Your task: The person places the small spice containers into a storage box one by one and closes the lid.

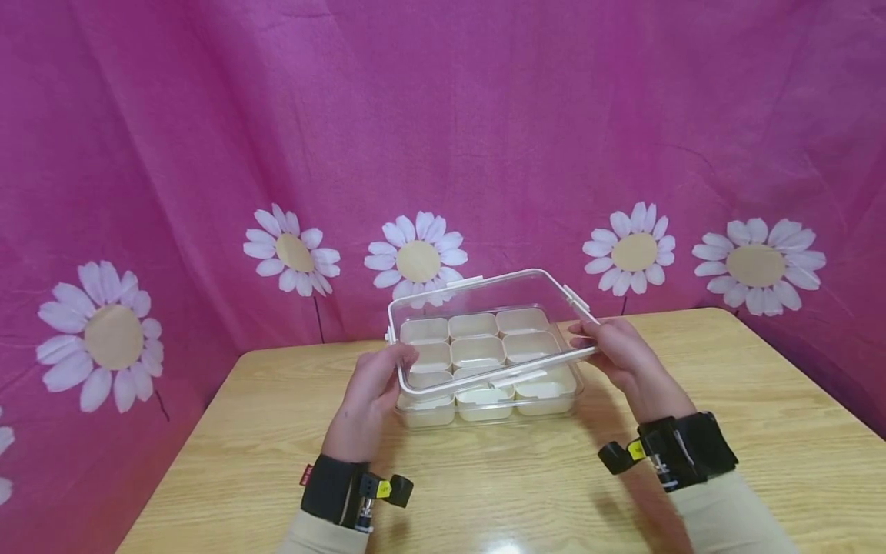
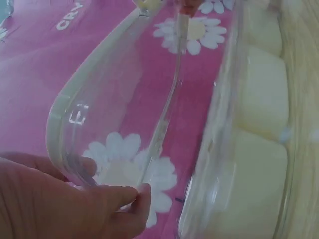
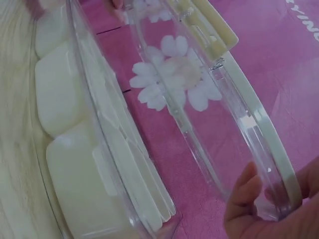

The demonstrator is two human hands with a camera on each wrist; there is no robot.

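Note:
A clear lid (image 1: 465,283) with a cream rim is held tilted over a clear box (image 1: 580,385). Inside the box stand several cream cups (image 1: 484,408) in rows, partly seen through the lid. My left hand (image 1: 367,392) pinches the lid's near left corner between thumb and fingers. At its right side, my right hand (image 1: 628,358) grips the rim (image 3: 275,149), the thumb on one face and fingers on the other. Both wrist views show a gap between lid and box. A cream clip (image 3: 212,30) hangs on the lid's edge.
The box stands on a light wood table (image 1: 277,431). Behind and to the sides hangs a magenta cloth (image 1: 484,138) printed with white daisies (image 1: 417,261). Each wrist wears a black strap (image 1: 335,492) with a small camera.

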